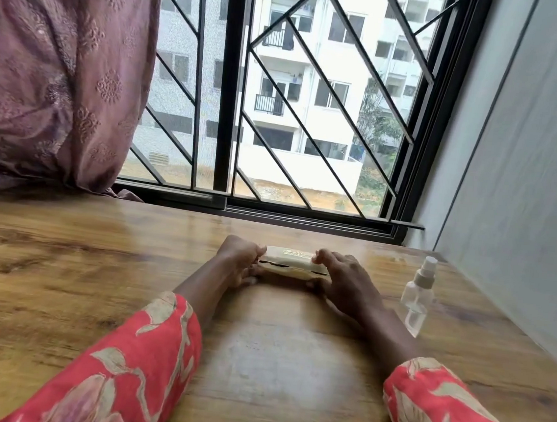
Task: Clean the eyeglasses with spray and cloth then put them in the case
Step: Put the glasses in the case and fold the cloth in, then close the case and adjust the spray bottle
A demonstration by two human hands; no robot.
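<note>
Case (pixel 294 264), cream and oblong with a dark slit along its near seam, is held on the table (pixel 57 273) at 12 o'clock, gripped at its ends by left hand (pixel 239 261) and right hand (pixel 345 283). Clear bottle (pixel 417 296) stands at 2 o'clock.

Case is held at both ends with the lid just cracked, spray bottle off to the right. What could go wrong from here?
1. The case shows only a dark slit; its contents are hidden, so glasses inside could slip out if it springs open.
2. The spray bottle stands upright close to the right hand; a sideways move could topple it.
3. The left hand and right hand grip only the ends, so the case could twist on the table.
</note>
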